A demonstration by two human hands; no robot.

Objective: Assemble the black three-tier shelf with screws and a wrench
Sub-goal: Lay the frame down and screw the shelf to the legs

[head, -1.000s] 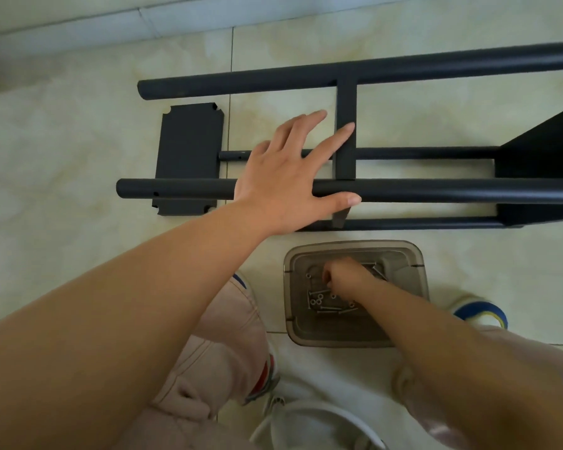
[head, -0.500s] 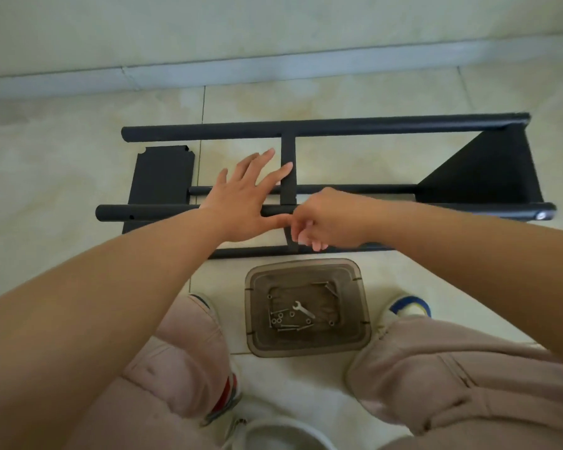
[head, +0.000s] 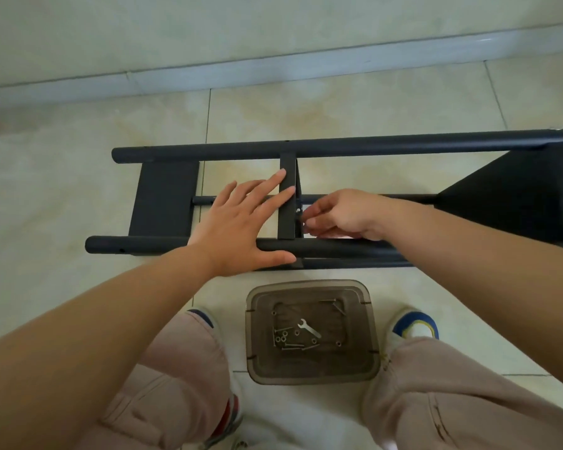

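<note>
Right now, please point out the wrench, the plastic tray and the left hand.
wrench (head: 308, 329): head view, middle of its flat handle.
plastic tray (head: 369, 331): head view, its right rim.
left hand (head: 238, 227): head view, back of the hand, resting flat on the shelf frame.

**What you are wearing**

Your arms are bare to past the elbows, no sleeves in sight. You wear loose, pale pink trousers (head: 163, 394) with stitched seams. Your left shoe (head: 223, 414) shows white, red and blue; your right shoe (head: 415, 326) is white with blue and yellow trim.
</note>
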